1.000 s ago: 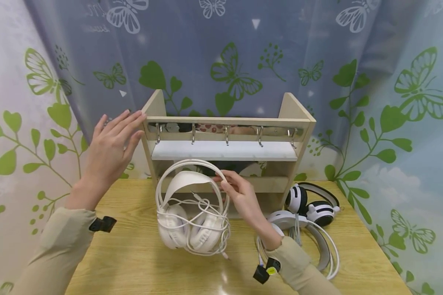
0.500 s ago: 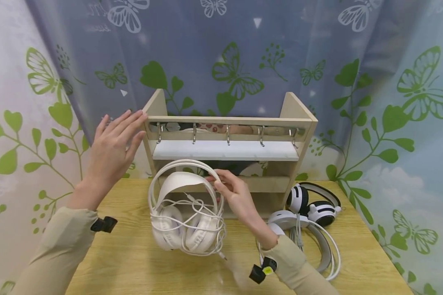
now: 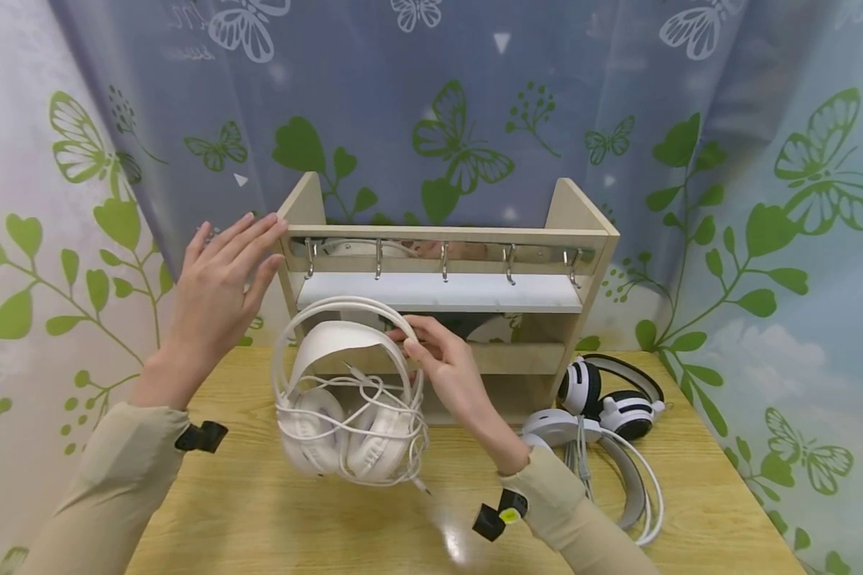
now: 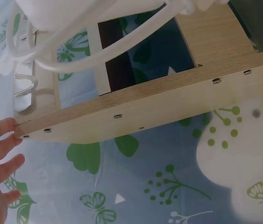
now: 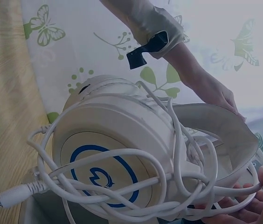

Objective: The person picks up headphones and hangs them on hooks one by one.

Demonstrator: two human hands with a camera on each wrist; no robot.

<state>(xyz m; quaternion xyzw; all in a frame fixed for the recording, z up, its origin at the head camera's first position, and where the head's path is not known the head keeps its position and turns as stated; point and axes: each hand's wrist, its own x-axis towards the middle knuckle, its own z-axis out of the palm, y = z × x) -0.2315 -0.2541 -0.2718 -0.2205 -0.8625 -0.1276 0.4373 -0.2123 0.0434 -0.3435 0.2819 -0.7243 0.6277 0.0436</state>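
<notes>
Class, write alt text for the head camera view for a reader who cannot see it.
A right hand holds white headphones, wrapped in their own cable, by the headband before a wooden hook rack. The left hand rests flat against the rack's side; two more headsets lie on the table.

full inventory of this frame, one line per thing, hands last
white headset: 1, white with a blue logo on the earcup, cable wound round it, held up in front of the rack
wooden rack: 1, light wood, at the back of the table
hooks: 5, silver metal, in a row under the rack's top rail
black-and-white headset: 1, on the table right of the rack
second white headset: 1, white, with cable, on the table in front of the black-and-white one
table: 1, yellow wood
curtain: 1, blue-white with green butterflies and leaves, behind
left hand: fingers straight, touching the rack's left side panel
right hand: grips the white headset's headband
</notes>
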